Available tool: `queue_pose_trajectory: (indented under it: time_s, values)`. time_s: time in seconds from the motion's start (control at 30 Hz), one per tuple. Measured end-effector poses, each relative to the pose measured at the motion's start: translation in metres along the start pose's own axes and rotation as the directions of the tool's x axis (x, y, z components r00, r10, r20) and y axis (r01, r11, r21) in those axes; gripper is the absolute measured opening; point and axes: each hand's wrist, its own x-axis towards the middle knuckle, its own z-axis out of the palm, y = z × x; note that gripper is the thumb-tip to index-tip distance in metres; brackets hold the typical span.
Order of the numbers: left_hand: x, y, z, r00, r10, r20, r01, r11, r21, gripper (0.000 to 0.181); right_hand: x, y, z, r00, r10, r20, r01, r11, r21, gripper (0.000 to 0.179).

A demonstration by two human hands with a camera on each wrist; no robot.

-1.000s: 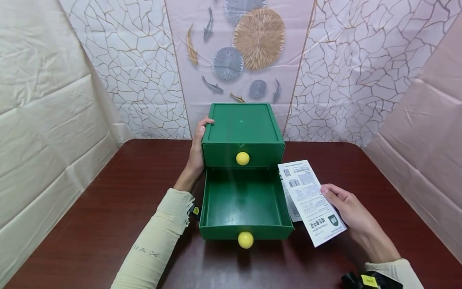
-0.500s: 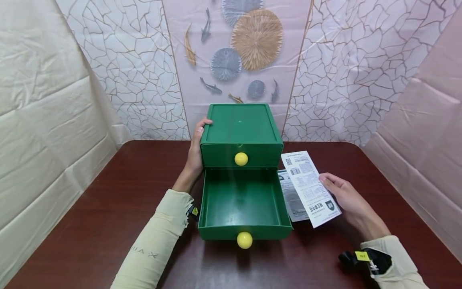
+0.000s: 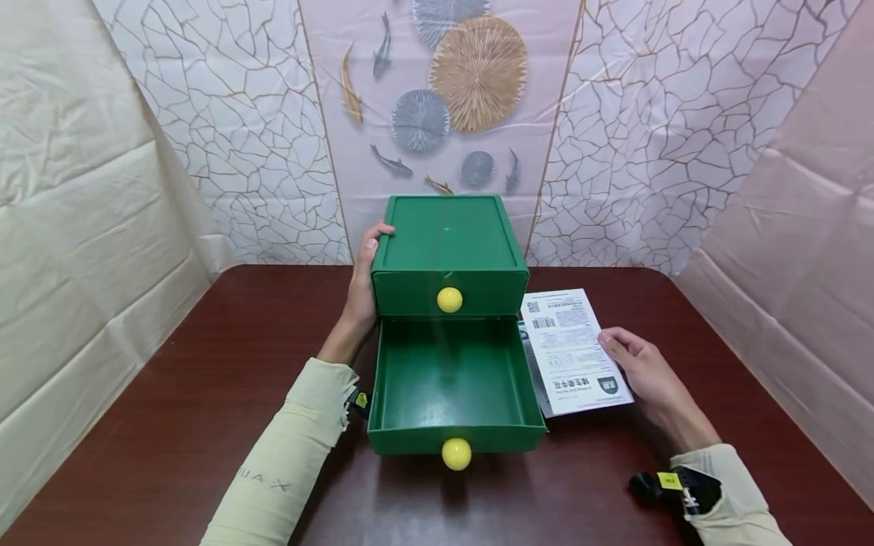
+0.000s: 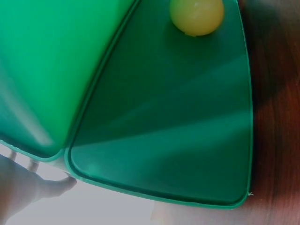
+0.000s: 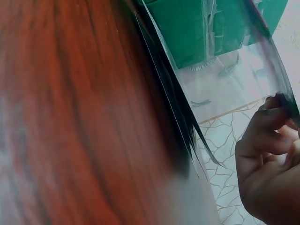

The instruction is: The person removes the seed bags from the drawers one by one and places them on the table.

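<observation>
A green two-drawer box (image 3: 447,231) stands on the table, its lower drawer (image 3: 454,387) pulled out and bare inside. My left hand (image 3: 364,284) lies along the box's left side, fingertips over the top edge; the left wrist view shows the thumb (image 4: 58,186) at that side. On the right, my right hand (image 3: 642,368) pinches the right edge of a flat white printed packet (image 3: 570,349) with a QR code, barcode and green shield mark. Beneath it, partly hidden, another printed packet (image 3: 536,375) lies beside the drawer. In the right wrist view the held packet (image 5: 274,65) appears nearly edge-on.
Yellow ball knobs sit on the upper drawer (image 3: 449,299) and the lower drawer front (image 3: 457,453). The dark red-brown table (image 3: 225,364) extends on both sides. Patterned cloth (image 3: 608,152) hangs behind it, with pale cloth (image 3: 82,250) at the left.
My right hand first moved away from me with the packet, uncovering more of the packet beneath, then turned it and brought it left and lower over that packet. My left hand keeps its place.
</observation>
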Motion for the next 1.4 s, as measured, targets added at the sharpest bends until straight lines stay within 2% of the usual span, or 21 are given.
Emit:
queue_pose_trajectory:
  time_s: [0.23,0.5,0.67,0.87,1.03,1.23,1.4]
  values:
    - [0.0002,0.0037,-0.0026,1.000,0.012,0.004,-0.012,1.000,0.004,0.045,-0.0027,-0.0037,0.0019,0.997,0.042,-0.064,-0.050,0.989,-0.137,0.050]
    - [-0.0006,0.0027,-0.0045,1.000,0.017,0.001,-0.017,1.000,0.024,0.045,-0.0011,-0.0009,-0.0027,0.997,0.055,-0.060,-0.066,0.975,-0.211,0.055]
    - [-0.0010,0.0012,-0.0038,1.000,0.018,0.006,-0.018,0.999,0.030,0.044,-0.0019,0.0007,-0.0049,0.996,0.058,-0.074,-0.077,0.957,-0.281,0.057]
    - [0.0000,0.0015,-0.0011,1.000,0.007,0.001,-0.007,1.000,0.028,0.047,-0.0041,-0.0005,-0.0053,0.989,0.027,-0.148,-0.078,0.932,-0.354,0.056]
    - [-0.0001,0.0011,0.0002,1.000,-0.007,-0.011,0.008,0.999,0.031,0.048,-0.0057,0.0004,-0.0046,0.986,-0.022,-0.164,-0.044,0.922,-0.386,0.046]
    - [-0.0010,0.0004,0.0009,1.000,-0.014,-0.005,0.014,1.000,0.025,0.047,-0.0062,0.0021,-0.0041,0.976,-0.129,-0.175,0.024,0.865,-0.501,0.037]
    - [-0.0004,0.0004,0.0010,1.000,-0.009,-0.007,0.009,1.000,0.020,0.043,-0.0054,0.0021,-0.0036,0.976,-0.150,-0.160,0.036,0.828,-0.560,0.033]
